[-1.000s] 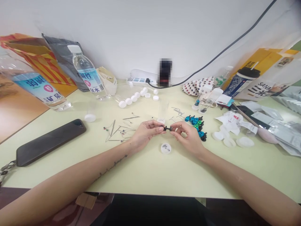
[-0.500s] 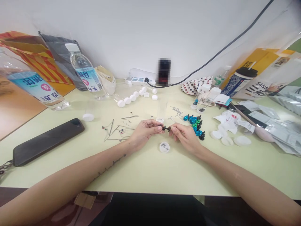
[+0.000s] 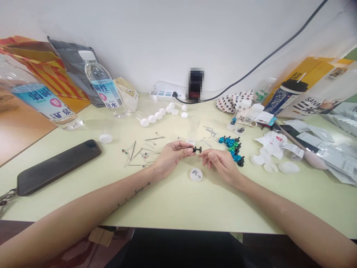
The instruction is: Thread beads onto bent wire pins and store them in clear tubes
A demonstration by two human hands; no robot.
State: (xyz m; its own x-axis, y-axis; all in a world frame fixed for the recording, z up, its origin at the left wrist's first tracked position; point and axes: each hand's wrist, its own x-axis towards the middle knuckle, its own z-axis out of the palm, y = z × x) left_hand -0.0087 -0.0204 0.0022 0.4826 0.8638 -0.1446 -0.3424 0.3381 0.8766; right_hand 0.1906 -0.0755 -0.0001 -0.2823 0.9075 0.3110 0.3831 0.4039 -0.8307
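My left hand (image 3: pixel 175 158) pinches a small black spool-like part (image 3: pixel 197 149) between thumb and fingertips, its round end pointing right. A thin rod or wire shows along the left fingers; whether it joins the black part is unclear. Just right of that part is my right hand (image 3: pixel 219 163), fingers loosely bent and apart, nothing visible in them. Below and between the hands sits a small white cap (image 3: pixel 196 174) holding several tiny metal pieces. Thin metal rods (image 3: pixel 134 153) lie left of my left hand. Blue, green and black small parts (image 3: pixel 231 145) are clustered beyond my right hand.
A dark phone (image 3: pixel 60 165) lies at left, near two water bottles (image 3: pixel 104 89). White caps (image 3: pixel 158 115) line the back by a power strip (image 3: pixel 167 94). Hex keys (image 3: pixel 209 132) lie mid-table. Crumpled paper (image 3: pixel 275 145) and packets (image 3: pixel 329 149) are at right.
My right hand has come off the black part, moving slightly right with its fingers loosened. My left hand still holds the part, whose round end is now uncovered.
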